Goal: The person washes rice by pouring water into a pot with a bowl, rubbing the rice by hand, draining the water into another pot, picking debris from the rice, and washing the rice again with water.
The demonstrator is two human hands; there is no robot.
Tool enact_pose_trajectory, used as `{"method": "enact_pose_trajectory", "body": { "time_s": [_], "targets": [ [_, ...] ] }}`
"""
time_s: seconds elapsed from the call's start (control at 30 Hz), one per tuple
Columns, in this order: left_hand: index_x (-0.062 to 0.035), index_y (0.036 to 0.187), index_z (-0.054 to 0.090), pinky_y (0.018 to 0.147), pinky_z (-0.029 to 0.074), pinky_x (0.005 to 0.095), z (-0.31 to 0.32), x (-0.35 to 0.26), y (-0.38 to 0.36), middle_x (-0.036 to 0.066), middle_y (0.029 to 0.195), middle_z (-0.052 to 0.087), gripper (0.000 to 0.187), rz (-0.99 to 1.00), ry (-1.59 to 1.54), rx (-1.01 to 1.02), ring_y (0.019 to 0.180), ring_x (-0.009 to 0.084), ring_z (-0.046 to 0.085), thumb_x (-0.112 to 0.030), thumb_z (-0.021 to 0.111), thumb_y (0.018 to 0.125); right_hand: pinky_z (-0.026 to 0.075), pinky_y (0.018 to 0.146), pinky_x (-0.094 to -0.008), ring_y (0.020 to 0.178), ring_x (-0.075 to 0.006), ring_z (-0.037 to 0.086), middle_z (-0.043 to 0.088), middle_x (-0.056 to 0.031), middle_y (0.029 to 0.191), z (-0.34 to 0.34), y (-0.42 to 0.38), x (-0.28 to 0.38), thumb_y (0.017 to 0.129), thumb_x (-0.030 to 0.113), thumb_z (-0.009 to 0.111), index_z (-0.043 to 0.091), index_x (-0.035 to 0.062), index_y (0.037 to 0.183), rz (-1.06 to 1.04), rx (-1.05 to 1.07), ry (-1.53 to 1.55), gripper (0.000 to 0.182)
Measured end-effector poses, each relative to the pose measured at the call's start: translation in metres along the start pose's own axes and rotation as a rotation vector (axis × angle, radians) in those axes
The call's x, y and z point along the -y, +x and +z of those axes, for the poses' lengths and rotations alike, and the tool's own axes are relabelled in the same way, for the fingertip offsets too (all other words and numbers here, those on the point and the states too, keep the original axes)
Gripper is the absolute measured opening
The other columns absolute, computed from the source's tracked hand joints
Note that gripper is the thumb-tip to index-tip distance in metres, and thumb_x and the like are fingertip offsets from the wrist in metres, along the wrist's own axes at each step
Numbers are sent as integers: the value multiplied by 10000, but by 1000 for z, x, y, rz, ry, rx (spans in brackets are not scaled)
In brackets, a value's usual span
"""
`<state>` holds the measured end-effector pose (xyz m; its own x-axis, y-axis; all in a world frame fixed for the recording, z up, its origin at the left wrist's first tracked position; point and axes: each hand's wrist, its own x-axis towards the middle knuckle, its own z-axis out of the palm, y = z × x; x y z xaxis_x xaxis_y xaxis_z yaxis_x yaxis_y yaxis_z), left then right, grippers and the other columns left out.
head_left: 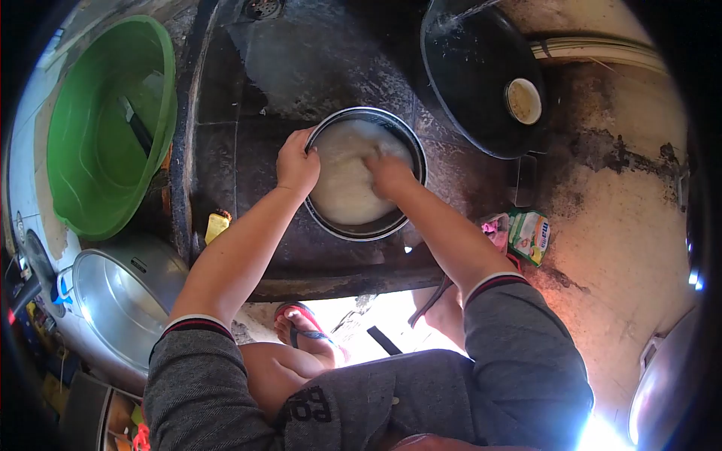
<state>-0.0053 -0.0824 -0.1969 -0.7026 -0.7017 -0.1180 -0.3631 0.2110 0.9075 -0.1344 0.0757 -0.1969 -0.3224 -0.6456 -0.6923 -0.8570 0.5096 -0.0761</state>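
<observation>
A round metal pot (422, 143) with a dark rim stands on the dark wet surface in front of me. Cloudy whitish water (338, 180) fills much of it, and what lies under the water cannot be made out. My left hand (298, 161) grips the pot's left rim, thumb toward the inside. Inside the pot, on its right side, my right hand (391, 174) dips into the cloudy water. Its fingers are partly under the surface and smeared by motion, so their grip is hidden.
A big green basin (68, 150) with a dark-handled utensil (137, 129) inside stands at left, above a silver pot (150, 263). Upper right, water runs into a black basin (451, 105) holding a small round container (523, 101). A green-and-white packet (529, 237) lies right.
</observation>
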Motion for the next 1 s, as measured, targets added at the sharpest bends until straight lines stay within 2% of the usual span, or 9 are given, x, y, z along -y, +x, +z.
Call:
{"method": "enact_pose_trajectory", "body": {
  "time_s": [0.07, 0.13, 0.23, 0.4, 0.5, 0.63, 0.7, 0.8, 1.0],
  "targets": [
    [-39, 1049, 587, 812, 440, 298, 1, 1, 0, 116, 967, 594, 316, 17, -5, -30, 916, 249, 584, 46, 519, 752, 416, 914, -385, 1119, -355, 472, 402, -225, 1278, 12, -15, 8, 743, 162, 563, 388, 104, 1300, 46, 16, 20, 587],
    [-73, 1051, 591, 849, 438, 347, 1, -1, -1, 109, 1025, 583, 341, -19, -6, -16, 973, 292, 563, 29, 505, 737, 386, 953, -377, 1109, -381, 469, 429, -265, 1240, 26, -14, 29, 722, 168, 567, 446, 37, 1237, -63, 253, 87, 545],
    [-72, 1049, 592, 849, 438, 344, 4, 6, 0, 110, 1022, 584, 342, -21, -90, -8, 974, 292, 563, 31, 502, 735, 384, 952, -401, 1106, -359, 472, 446, -250, 1233, 25, 8, 68, 719, 140, 562, 512, 0, 1162, -279, 331, 86, 467],
    [-70, 1041, 596, 849, 438, 342, -3, 6, 3, 109, 1021, 585, 335, -13, -51, 17, 971, 295, 563, 30, 501, 736, 391, 919, -471, 1096, -340, 468, 447, -225, 1231, -2, 30, 59, 705, 93, 559, 551, 95, 1153, -366, -221, -139, 449],
    [-69, 1038, 597, 850, 439, 342, -4, 3, 4, 111, 1020, 585, 333, 0, -36, 7, 970, 294, 563, 31, 502, 735, 414, 899, -450, 1092, -335, 477, 374, -171, 1327, -7, 24, 21, 673, 92, 609, 575, 203, 1129, -164, -292, -120, 470],
    [-68, 1038, 597, 851, 440, 341, -3, 1, 3, 110, 1021, 585, 331, -12, -36, -6, 970, 290, 563, 29, 509, 734, 427, 886, -436, 1088, -345, 490, 383, -191, 1318, 18, -7, 7, 678, 136, 618, 560, 139, 1141, -32, -279, 88, 466],
    [-67, 1038, 597, 852, 440, 341, -2, 4, 3, 109, 1022, 586, 328, -27, -57, -11, 971, 290, 563, 25, 511, 735, 434, 875, -429, 1082, -359, 499, 437, -206, 1267, 17, -12, 27, 696, 189, 608, 559, 65, 1116, -123, 175, 25, 440],
    [-64, 1041, 596, 854, 439, 339, 0, 5, 3, 108, 1025, 586, 327, -34, -85, -9, 974, 288, 563, 22, 515, 736, 386, 943, -417, 1126, -374, 460, 494, -226, 1176, 19, 7, 68, 718, 195, 586, 518, 59, 1146, -315, 357, -41, 454],
    [-60, 1048, 594, 859, 436, 337, -3, 4, 4, 114, 1027, 587, 339, 0, -52, 12, 975, 285, 565, 34, 510, 734, 430, 872, -426, 1099, -261, 499, 538, -157, 1162, -3, 44, 53, 732, 257, 614, 561, 108, 1124, -285, -166, -123, 423]
  ]
}}
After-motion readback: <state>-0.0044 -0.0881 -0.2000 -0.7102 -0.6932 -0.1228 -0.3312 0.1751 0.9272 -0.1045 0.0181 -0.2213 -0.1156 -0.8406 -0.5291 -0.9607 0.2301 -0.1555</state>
